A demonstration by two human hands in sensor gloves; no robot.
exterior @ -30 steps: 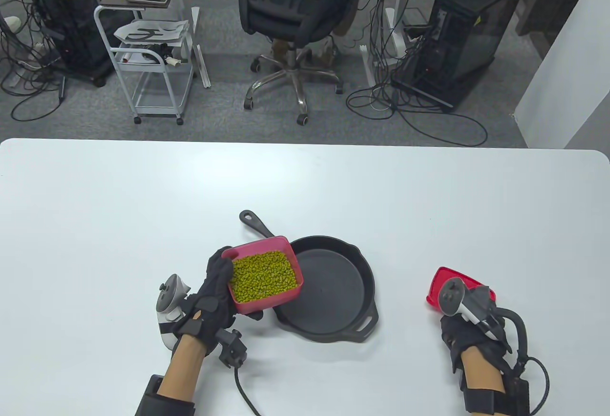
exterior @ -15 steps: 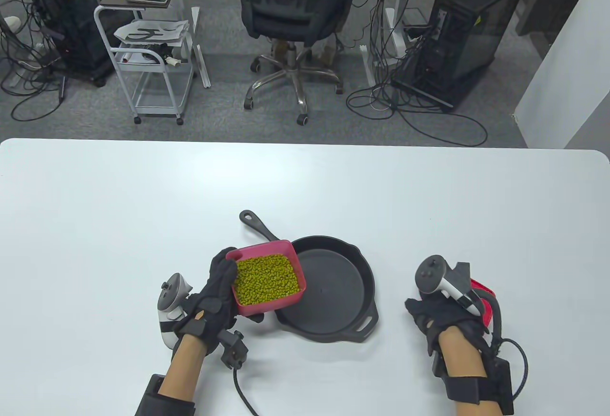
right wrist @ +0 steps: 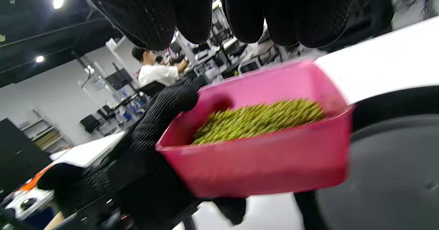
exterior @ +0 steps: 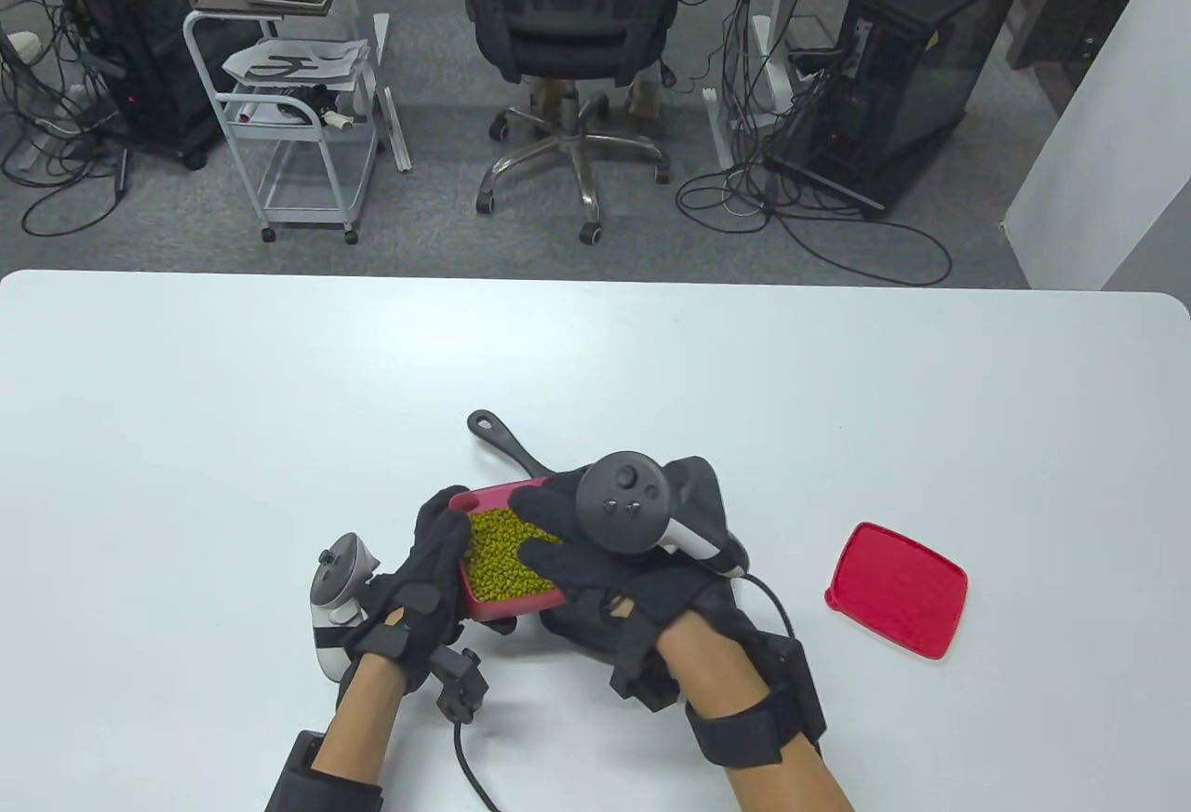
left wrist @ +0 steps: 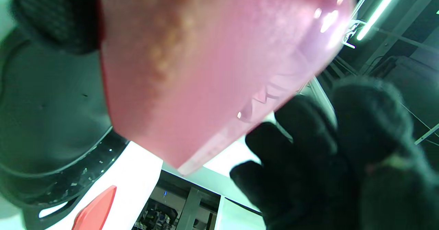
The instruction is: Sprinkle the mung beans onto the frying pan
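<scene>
Right hand (exterior: 595,561) has left the lid (exterior: 896,587) near the tabletop's right front and now hovers, fingers open, over the beans (exterior: 502,556) in the tub (exterior: 507,607) the left hand (exterior: 419,584) grips above the pan (exterior: 498,440), so a pinch looks next.

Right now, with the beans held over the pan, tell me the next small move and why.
Probably lower the right hand into the pink container and pinch up some mung beans. The left hand holds the container beside the frying pan, whose visible floor is bare, and the right hand's fingers hover just above the beans, not touching them.
</scene>
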